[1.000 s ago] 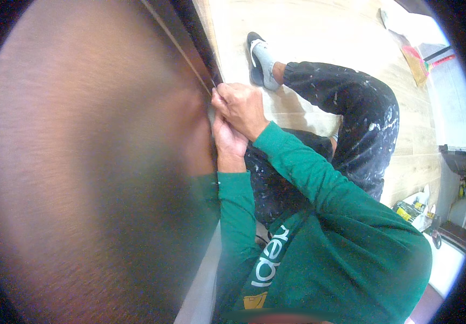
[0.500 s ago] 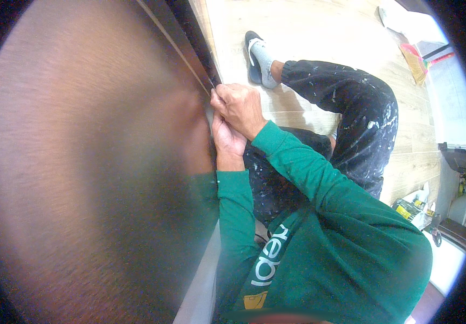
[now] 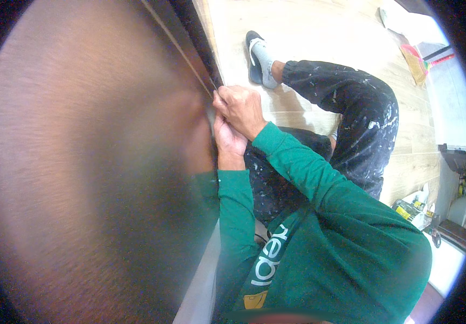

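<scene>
My right hand [image 3: 241, 109] is closed with fingertips pinched at the edge of a large brown, sheeny panel [image 3: 60, 135]; something thin at its tips is too small to make out. Just beneath it, my left hand [image 3: 228, 136] is palm up against the same edge, its fingers mostly hidden by my right hand. A narrow light strip [image 3: 174, 40] runs down along the panel's dark edge to both hands.
My bent legs [image 3: 365, 119] in paint-spotted dark trousers rest on a pale plank floor [image 3: 319, 29]. A broom [image 3: 414, 65] lies at upper right. Tools and yellow-labelled items [image 3: 408, 210] lie at lower right, near a dark object [image 3: 454, 162].
Both hands remain at the same spot on the panel's edge, shifted only very slightly. Nothing else has visibly changed.
</scene>
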`<action>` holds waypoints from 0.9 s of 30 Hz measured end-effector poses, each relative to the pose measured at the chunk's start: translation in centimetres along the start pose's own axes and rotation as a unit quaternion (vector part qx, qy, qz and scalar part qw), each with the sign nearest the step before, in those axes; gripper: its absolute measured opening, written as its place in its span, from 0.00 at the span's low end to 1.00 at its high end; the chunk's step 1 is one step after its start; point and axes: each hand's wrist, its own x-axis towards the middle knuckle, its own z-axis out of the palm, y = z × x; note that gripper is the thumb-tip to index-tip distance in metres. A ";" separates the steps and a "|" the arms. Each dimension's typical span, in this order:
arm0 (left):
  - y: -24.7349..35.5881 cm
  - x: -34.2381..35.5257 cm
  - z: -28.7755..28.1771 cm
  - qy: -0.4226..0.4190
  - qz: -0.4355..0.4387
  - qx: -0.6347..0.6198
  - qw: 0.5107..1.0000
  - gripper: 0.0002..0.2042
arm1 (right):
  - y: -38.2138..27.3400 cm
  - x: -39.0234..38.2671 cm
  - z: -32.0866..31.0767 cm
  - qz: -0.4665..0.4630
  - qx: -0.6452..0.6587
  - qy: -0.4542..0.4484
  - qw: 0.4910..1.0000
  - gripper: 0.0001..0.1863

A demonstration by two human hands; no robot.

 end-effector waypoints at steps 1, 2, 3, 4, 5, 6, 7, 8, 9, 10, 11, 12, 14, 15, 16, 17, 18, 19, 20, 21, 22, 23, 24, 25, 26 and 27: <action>0.0 0.1 -0.1 0.000 0.003 -0.006 1.000 0.22 | 0.1 -0.2 0.1 0.000 0.001 0.001 1.000 0.09; 0.0 0.2 -0.2 0.006 -0.002 -0.016 1.000 0.22 | 0.2 -0.4 0.2 0.001 0.004 -0.003 1.000 0.10; 0.1 0.2 -0.4 -0.011 -0.003 -0.022 1.000 0.22 | 0.4 -0.5 0.4 0.000 0.006 -0.005 1.000 0.10; 0.1 0.2 -0.6 -0.022 -0.012 -0.030 0.999 0.22 | 0.6 -0.7 0.5 -0.008 0.008 0.004 1.000 0.11; 0.2 0.2 -0.8 -0.034 -0.022 -0.037 0.998 0.23 | 0.7 -0.9 0.7 0.004 0.007 -0.022 1.000 0.11; 0.1 0.1 -1.0 -0.002 -0.016 -0.020 1.000 0.23 | 0.8 -1.2 0.8 0.008 0.006 -0.037 0.999 0.12; -0.2 -0.3 -1.4 0.029 -0.011 -0.001 1.000 0.23 | 0.8 -1.5 0.8 0.020 0.002 -0.062 0.998 0.12; -0.4 -0.8 -1.8 0.056 -0.004 0.021 0.998 0.23 | 0.9 -1.9 0.6 0.003 0.014 -0.054 0.998 0.13; -0.7 -1.3 -2.3 0.057 -0.003 0.033 0.998 0.24 | 0.9 -2.3 0.2 -0.010 0.022 -0.056 0.998 0.13; -0.8 -1.8 -2.8 0.042 -0.001 0.037 0.998 0.24 | 0.8 -2.8 -0.3 -0.003 0.018 -0.082 0.996 0.14; -0.9 -2.4 -3.3 0.018 0.000 0.040 0.999 0.25 | 0.9 -3.5 -1.1 -0.040 0.032 -0.058 0.997 0.14; -0.8 -2.8 -3.8 -0.047 -0.004 0.027 0.999 0.25 | 1.0 -3.8 -2.0 -0.044 0.052 -0.033 0.997 0.14; -0.2 -3.1 -4.2 -0.095 -0.008 0.066 0.993 0.22 | 1.2 -4.0 -4.0 -0.059 0.097 0.012 0.993 0.14; 0.0 -3.3 -4.2 -0.138 -0.010 0.078 0.987 0.21 | 1.8 -3.6 -5.1 -0.073 0.070 0.041 0.994 0.13; 0.3 -3.3 -3.9 -0.211 -0.010 0.076 0.975 0.21 | 2.4 -2.8 -6.1 -0.039 0.065 0.051 0.996 0.14; -0.2 -3.7 -3.6 0.019 0.075 0.205 0.976 0.16 | 3.3 -2.0 -7.0 -0.006 0.061 0.060 0.996 0.15; -0.1 -3.6 -3.0 0.036 0.135 0.269 0.953 0.14 | 4.3 -0.9 -7.9 0.025 0.057 0.067 0.996 0.16; -0.2 -3.7 -2.4 0.071 0.191 0.329 0.922 0.12 | 5.6 0.0 -8.9 0.102 0.071 0.047 0.991 0.16; 0.0 -4.0 -1.6 0.100 0.248 0.385 0.883 0.10 | 7.1 0.9 -9.6 0.142 0.087 0.038 0.985 0.17; 0.1 -3.9 -1.1 0.121 0.298 0.396 0.860 0.09 | 8.9 1.8 -9.3 0.225 0.135 0.063 0.963 0.18; 0.5 -3.9 -0.3 0.142 0.341 0.411 0.833 0.10 | 10.7 2.8 -8.9 0.268 0.184 0.099 0.940 0.20; 1.0 -3.8 0.2 0.151 0.390 0.424 0.803 0.11 | 12.7 3.5 -8.8 0.290 0.183 0.094 0.934 0.21; 1.8 -3.8 0.8 0.148 0.454 0.430 0.766 0.12 | 14.7 4.3 -8.9 0.274 0.192 0.091 0.938 0.23; 1.7 -3.2 0.8 0.201 0.422 0.435 0.770 0.18 | 18.3 4.1 -8.6 0.335 0.217 0.095 0.912 0.25; 2.3 -3.0 1.4 0.180 0.461 0.444 0.747 0.19 | 20.3 3.9 -7.9 0.365 0.260 0.101 0.888 0.26; 2.7 -2.6 1.7 0.176 0.490 0.450 0.725 0.21 | 22.2 2.9 -7.7 0.372 0.272 0.099 0.882 0.25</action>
